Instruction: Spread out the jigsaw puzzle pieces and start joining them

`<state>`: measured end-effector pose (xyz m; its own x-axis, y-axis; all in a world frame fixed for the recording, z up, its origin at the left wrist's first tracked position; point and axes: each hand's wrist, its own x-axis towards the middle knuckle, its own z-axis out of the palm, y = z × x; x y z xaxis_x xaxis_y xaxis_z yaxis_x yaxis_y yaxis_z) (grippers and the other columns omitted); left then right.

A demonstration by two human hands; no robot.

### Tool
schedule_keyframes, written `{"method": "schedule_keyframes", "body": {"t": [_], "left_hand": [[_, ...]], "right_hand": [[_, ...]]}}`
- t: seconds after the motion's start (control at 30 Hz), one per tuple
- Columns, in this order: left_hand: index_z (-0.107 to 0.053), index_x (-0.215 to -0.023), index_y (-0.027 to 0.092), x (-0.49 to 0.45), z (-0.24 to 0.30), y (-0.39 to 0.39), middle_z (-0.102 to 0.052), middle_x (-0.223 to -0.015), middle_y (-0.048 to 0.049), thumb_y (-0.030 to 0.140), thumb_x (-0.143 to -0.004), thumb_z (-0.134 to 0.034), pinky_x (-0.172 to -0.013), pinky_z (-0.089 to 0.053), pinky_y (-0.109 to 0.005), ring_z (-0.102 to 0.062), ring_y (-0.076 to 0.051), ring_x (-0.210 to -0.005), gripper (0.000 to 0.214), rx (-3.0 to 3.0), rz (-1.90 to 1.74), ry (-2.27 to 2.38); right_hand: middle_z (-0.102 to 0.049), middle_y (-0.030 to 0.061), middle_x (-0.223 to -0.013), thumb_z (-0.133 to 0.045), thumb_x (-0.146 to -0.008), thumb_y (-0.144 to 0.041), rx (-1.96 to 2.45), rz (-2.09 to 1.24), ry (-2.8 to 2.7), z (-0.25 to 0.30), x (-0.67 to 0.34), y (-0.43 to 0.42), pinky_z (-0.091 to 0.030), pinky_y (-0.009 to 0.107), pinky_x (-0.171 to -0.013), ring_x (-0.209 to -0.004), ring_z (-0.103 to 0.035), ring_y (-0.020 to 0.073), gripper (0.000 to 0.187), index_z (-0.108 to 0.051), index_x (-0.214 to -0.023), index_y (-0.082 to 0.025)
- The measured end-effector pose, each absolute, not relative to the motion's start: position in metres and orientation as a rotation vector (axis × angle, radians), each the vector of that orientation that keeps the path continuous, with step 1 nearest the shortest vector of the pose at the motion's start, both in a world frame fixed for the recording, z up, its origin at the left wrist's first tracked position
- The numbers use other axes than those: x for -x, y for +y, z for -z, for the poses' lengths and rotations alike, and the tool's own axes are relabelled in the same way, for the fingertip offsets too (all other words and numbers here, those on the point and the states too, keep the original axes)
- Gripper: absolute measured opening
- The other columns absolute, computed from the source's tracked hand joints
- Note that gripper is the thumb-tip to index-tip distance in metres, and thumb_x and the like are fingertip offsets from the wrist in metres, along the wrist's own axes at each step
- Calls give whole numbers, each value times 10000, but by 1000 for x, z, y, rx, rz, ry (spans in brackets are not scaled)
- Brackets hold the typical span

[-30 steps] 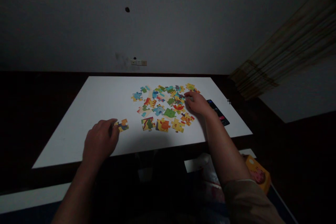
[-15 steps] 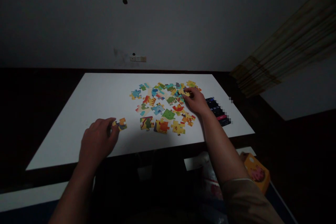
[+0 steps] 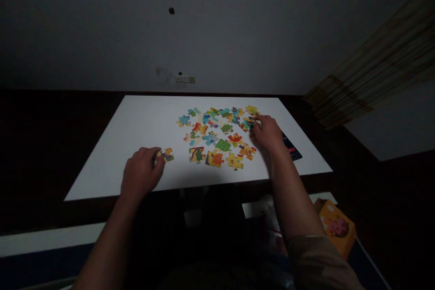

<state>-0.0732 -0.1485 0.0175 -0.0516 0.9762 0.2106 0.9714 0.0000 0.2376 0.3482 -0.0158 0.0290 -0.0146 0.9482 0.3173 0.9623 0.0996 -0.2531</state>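
Observation:
My left hand (image 3: 141,172) rests at the table's near left, thumb and fingers pinched on the edge of a yellow, orange and dark-blue puzzle piece (image 3: 167,155). At the right side of a loose spread of colourful puzzle pieces, my right hand (image 3: 269,133) has its fingers closed on a yellowish puzzle piece (image 3: 257,121), mostly covered by the fingertips. Just left of those fingertips lies a teal and yellow piece (image 3: 246,124). In the spread's near row are a red-edged piece (image 3: 197,155), an orange piece (image 3: 215,159) and a yellow piece (image 3: 235,161).
The pieces lie on a white table (image 3: 122,131). A dark phone (image 3: 292,150) is partly hidden behind my right wrist. Below the table's right front, an orange box (image 3: 336,226) stands near a plastic bag (image 3: 272,226). A wall with sockets (image 3: 185,79) rises behind.
My right hand has shifted right, from over the pieces to the spread's right edge, covering more of the phone. My left hand keeps its piece. The whole view has shifted slightly.

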Motion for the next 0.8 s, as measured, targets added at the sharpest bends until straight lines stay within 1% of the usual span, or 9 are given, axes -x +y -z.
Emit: {"method": "schedule_keyframes", "body": {"t": [0.07,0.13,0.2,0.27,0.4,0.5,0.57,0.7,0.8], "left_hand": [[-676,-1199,208,74,-19,-152,-668,-1093,-120,395,-984,-401,-869,-473,-397,-615,-260,-983,396,-2144,-564,2173],[-690,-1185,216,75,-18,-156,-667,-1100,-109,371,-983,-415,-888,-478,-383,-615,-245,-993,375,-2141,-649,2116],[-710,-1158,227,76,-16,-160,-670,-1094,-92,348,-976,-436,-908,-478,-382,-613,-237,-999,350,-2165,-727,2066],[-725,-1130,234,77,-12,-164,-680,-1081,-81,322,-963,-463,-925,-472,-395,-611,-241,-1015,322,-2213,-777,2031],[-739,-1060,230,78,-10,-171,-704,-1091,-68,274,-945,-500,-941,-464,-407,-609,-239,-1054,268,-2299,-813,1949],[-723,-1104,207,79,-13,-179,-701,-1191,-75,247,-955,-502,-968,-462,-423,-602,-236,-1117,270,-2332,-778,1892],[-709,-1150,193,80,-15,-184,-692,-1246,-87,234,-956,-506,-985,-461,-439,-589,-247,-1174,284,-2352,-743,1869],[-699,-1183,184,83,-15,-192,-677,-1291,-93,229,-965,-495,-998,-464,-443,-574,-253,-1229,302,-2365,-708,1876],[-696,-1188,193,86,-13,-198,-677,-1292,-92,223,-964,-490,-986,-468,-440,-576,-254,-1236,305,-2346,-725,1906]], "right_hand": [[-671,157,-1193,-466,-952,-336,1873,-60,-2048,-35,-348,-40,-484,465,-947,-1100,-615,330,342,-690,-1177,-207],[-670,147,-1183,-553,-913,-406,1847,-141,-2131,-36,-346,-65,-488,483,-948,-1114,-608,342,335,-698,-1163,-238],[-664,159,-1167,-644,-857,-467,1802,-178,-2222,-33,-343,-84,-485,519,-958,-1126,-598,369,369,-705,-1146,-246],[-657,174,-1150,-672,-840,-477,1780,-184,-2281,-28,-341,-95,-487,537,-957,-1119,-599,381,363,-712,-1115,-242],[-650,195,-1166,-639,-870,-409,1835,-176,-2301,-17,-337,-95,-475,528,-988,-1128,-603,373,301,-699,-1089,-211],[-671,191,-1117,-648,-845,-333,1864,-240,-2312,-14,-334,-89,-463,508,-1005,-1105,-615,358,219,-683,-1018,-202],[-680,174,-1101,-647,-822,-290,1878,-295,-2283,-13,-332,-87,-479,488,-975,-1062,-634,336,194,-664,-1002,-219],[-686,157,-1057,-661,-765,-256,1891,-341,-2200,-13,-328,-88,-510,478,-905,-994,-662,325,305,-631,-1067,-232],[-679,174,-1055,-668,-743,-251,1852,-377,-2149,-16,-330,-91,-534,470,-884,-964,-673,325,463,-615,-1200,-210]]}}
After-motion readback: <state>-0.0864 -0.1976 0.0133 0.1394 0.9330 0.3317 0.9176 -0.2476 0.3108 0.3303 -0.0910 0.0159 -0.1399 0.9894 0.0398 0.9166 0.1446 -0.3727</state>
